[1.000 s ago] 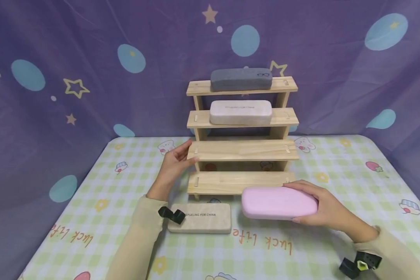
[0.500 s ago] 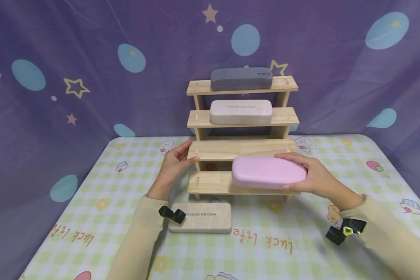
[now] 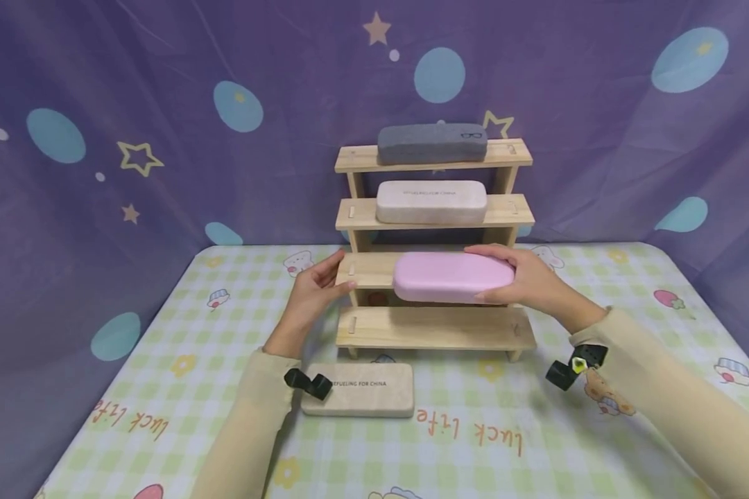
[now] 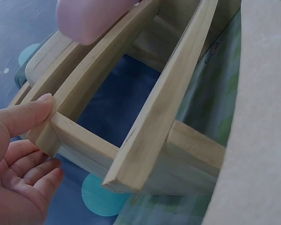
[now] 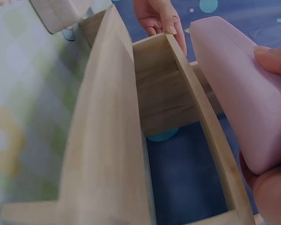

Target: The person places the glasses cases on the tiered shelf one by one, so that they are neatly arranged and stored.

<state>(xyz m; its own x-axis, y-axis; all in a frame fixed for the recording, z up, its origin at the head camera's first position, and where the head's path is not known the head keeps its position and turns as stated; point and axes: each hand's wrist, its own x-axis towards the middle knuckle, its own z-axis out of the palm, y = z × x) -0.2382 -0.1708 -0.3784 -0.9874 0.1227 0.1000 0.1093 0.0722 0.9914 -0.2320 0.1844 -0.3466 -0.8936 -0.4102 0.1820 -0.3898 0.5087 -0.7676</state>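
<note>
A pink glasses case (image 3: 452, 276) is held by its right end in my right hand (image 3: 524, 277), thumb on the near side and fingers on the far side. In the head view it overlaps the third board down of the wooden tiered shelf (image 3: 437, 329); in the right wrist view the case (image 5: 239, 93) is tilted beside that board's edge. My left hand (image 3: 312, 294) grips the left end of the same board, its thumb (image 4: 30, 115) over the edge and the fingers beneath. A grey glasses case (image 3: 431, 144) lies on the top board, a whitish one (image 3: 431, 203) on the second.
A beige case (image 3: 365, 395) with printed lettering lies on the checked tablecloth (image 3: 449, 457), in front of the shelf and beside my left forearm. Behind the shelf hangs a purple patterned curtain (image 3: 324, 83). The lowest board is bare.
My right hand has raised the pink glasses case from in front of the lowest board, up and leftward to the third board. My left hand has kept its grip on the shelf.
</note>
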